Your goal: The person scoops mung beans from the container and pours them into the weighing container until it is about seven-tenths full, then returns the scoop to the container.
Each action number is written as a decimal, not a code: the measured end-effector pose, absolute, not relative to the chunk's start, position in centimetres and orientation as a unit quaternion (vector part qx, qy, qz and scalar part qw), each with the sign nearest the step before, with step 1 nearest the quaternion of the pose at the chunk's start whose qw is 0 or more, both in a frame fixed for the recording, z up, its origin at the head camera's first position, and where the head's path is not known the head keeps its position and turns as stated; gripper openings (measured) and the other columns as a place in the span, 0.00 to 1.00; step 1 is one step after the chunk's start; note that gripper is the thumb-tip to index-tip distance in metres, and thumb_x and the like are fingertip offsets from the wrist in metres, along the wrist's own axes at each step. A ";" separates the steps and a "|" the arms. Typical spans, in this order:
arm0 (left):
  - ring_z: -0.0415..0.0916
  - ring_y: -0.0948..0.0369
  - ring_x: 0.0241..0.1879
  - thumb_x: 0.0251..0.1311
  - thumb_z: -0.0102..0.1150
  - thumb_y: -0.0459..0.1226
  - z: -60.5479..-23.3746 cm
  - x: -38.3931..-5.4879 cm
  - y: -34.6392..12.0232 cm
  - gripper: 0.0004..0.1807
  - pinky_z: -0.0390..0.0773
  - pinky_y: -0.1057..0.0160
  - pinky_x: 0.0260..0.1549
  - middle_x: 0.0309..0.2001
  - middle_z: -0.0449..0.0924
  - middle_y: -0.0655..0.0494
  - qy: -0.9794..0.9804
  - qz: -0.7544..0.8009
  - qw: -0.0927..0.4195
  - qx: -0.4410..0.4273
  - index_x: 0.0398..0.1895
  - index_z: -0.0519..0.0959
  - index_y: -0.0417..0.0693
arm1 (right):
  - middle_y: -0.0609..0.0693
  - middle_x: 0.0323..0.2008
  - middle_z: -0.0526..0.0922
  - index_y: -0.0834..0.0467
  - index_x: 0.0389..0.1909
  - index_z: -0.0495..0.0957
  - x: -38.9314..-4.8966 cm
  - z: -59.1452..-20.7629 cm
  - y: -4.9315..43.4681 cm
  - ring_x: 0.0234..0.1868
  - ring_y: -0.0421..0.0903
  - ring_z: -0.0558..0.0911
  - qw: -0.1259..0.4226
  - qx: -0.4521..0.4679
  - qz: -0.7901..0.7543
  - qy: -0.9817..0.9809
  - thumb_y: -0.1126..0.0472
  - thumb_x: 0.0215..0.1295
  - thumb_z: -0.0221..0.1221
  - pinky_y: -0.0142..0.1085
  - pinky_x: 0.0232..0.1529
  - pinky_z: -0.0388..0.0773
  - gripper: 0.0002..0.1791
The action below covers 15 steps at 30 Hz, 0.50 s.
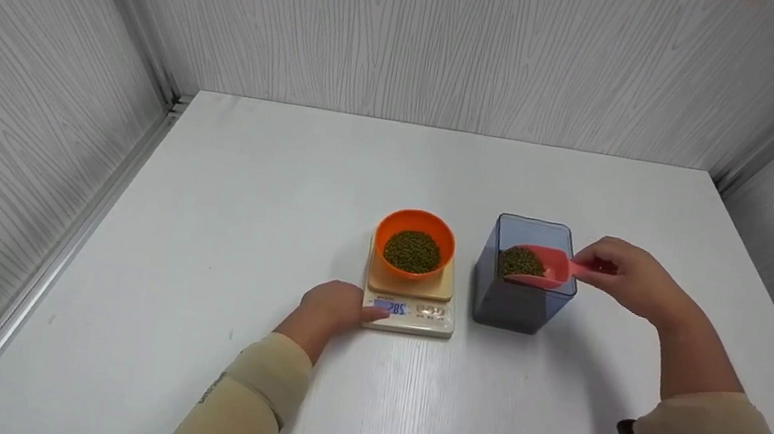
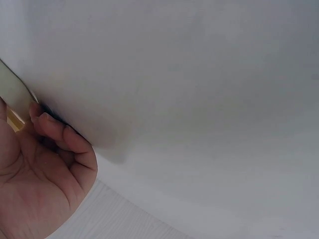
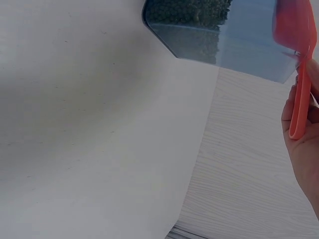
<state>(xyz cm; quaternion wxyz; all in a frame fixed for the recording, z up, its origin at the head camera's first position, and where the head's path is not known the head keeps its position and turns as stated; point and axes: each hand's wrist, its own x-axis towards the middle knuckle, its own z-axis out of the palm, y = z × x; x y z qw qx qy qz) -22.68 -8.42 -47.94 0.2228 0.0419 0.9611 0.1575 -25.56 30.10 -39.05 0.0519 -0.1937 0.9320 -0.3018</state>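
An orange bowl (image 1: pixel 453 245) holding small green beans (image 1: pixel 412 252) stands on a kitchen scale (image 1: pixel 409 325), whose display reads 285. At the scale's front left corner, my left hand (image 1: pixel 335 306) grips the edge, thumb lying over the display. In the left wrist view the fingers (image 2: pixel 75 142) of that hand curl at the scale's side. My right hand (image 1: pixel 632 278) holds the handle of a red scoop (image 1: pixel 557 265). The scoop lies level at the mouth of a clear bluish container (image 1: pixel 514 307), with green beans in it. More beans show through the container wall in the right wrist view.
All of it stands on a white table (image 1: pixel 271 178). Pale wood-grain panels (image 1: pixel 456 45) rise behind the table and on both sides. The container stands just right of the scale, with a narrow gap between them.
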 end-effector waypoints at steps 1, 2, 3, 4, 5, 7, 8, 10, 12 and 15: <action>0.72 0.56 0.33 0.54 0.49 0.64 -47.9 -22.7 -8.4 0.31 0.72 0.54 0.43 0.34 0.77 0.50 0.961 0.159 0.222 0.041 0.32 0.79 0.43 | 0.50 0.36 0.75 0.55 0.40 0.78 -25.5 -39.1 30.2 0.36 0.47 0.72 0.052 -0.191 -0.308 0.930 0.54 0.61 0.58 0.29 0.34 0.73 0.11; 0.72 0.56 0.33 0.54 0.49 0.63 -47.9 -22.7 -8.4 0.31 0.72 0.54 0.43 0.34 0.77 0.50 0.961 0.161 0.222 0.039 0.32 0.79 0.43 | 0.50 0.36 0.75 0.55 0.40 0.78 -25.5 -39.2 30.3 0.36 0.47 0.72 0.052 -0.190 -0.315 0.929 0.53 0.61 0.58 0.29 0.34 0.73 0.11; 0.72 0.56 0.33 0.54 0.49 0.63 -47.9 -22.7 -8.4 0.31 0.72 0.54 0.42 0.33 0.77 0.50 0.961 0.159 0.222 0.040 0.31 0.79 0.43 | 0.50 0.36 0.75 0.55 0.40 0.78 -25.4 -39.3 30.3 0.36 0.47 0.72 0.052 -0.187 -0.322 0.926 0.53 0.61 0.58 0.29 0.34 0.73 0.11; 0.72 0.56 0.33 0.54 0.49 0.64 -48.0 -22.6 -8.5 0.31 0.73 0.54 0.42 0.33 0.77 0.51 0.961 0.157 0.222 0.042 0.30 0.79 0.44 | 0.50 0.36 0.75 0.56 0.40 0.78 -25.4 -39.4 30.4 0.36 0.47 0.73 0.051 -0.184 -0.329 0.925 0.53 0.61 0.58 0.28 0.34 0.73 0.11; 0.71 0.56 0.33 0.54 0.49 0.64 -48.0 -22.6 -8.5 0.31 0.73 0.54 0.42 0.32 0.77 0.51 0.962 0.156 0.222 0.042 0.30 0.79 0.44 | 0.50 0.37 0.75 0.56 0.40 0.78 -25.3 -39.5 30.5 0.37 0.47 0.73 0.051 -0.181 -0.335 0.923 0.53 0.61 0.58 0.28 0.35 0.73 0.11; 0.71 0.57 0.32 0.54 0.49 0.64 -48.0 -22.6 -8.5 0.30 0.73 0.55 0.41 0.31 0.76 0.52 0.962 0.153 0.221 0.044 0.29 0.79 0.45 | 0.50 0.38 0.75 0.56 0.41 0.78 -25.3 -39.7 30.6 0.37 0.46 0.74 0.049 -0.173 -0.347 0.921 0.54 0.61 0.58 0.28 0.35 0.74 0.11; 0.71 0.57 0.31 0.54 0.49 0.64 -48.1 -22.6 -8.5 0.30 0.73 0.55 0.41 0.31 0.76 0.53 0.962 0.152 0.220 0.046 0.28 0.78 0.46 | 0.50 0.38 0.75 0.55 0.41 0.78 -25.3 -39.8 30.7 0.37 0.46 0.74 0.047 -0.166 -0.352 0.920 0.54 0.61 0.58 0.28 0.35 0.74 0.11; 0.70 0.58 0.31 0.54 0.49 0.64 -48.1 -22.6 -8.5 0.30 0.73 0.55 0.40 0.30 0.76 0.53 0.963 0.151 0.219 0.047 0.28 0.78 0.46 | 0.49 0.39 0.75 0.55 0.41 0.78 -25.2 -40.1 30.8 0.38 0.46 0.74 0.043 -0.151 -0.357 0.921 0.55 0.61 0.58 0.29 0.36 0.74 0.10; 0.71 0.57 0.31 0.54 0.49 0.64 -48.2 -22.7 -8.5 0.30 0.73 0.55 0.41 0.31 0.76 0.53 0.963 0.153 0.219 0.045 0.28 0.78 0.46 | 0.49 0.39 0.75 0.55 0.42 0.77 -25.2 -40.3 30.9 0.38 0.47 0.73 0.040 -0.137 -0.358 0.923 0.55 0.62 0.58 0.29 0.36 0.74 0.10; 0.71 0.57 0.32 0.54 0.49 0.64 -48.2 -22.7 -8.5 0.30 0.73 0.55 0.42 0.32 0.77 0.52 0.962 0.153 0.220 0.043 0.30 0.79 0.45 | 0.49 0.39 0.75 0.55 0.42 0.77 -25.1 -40.6 31.0 0.39 0.47 0.73 0.033 -0.118 -0.365 0.923 0.55 0.61 0.58 0.29 0.35 0.74 0.11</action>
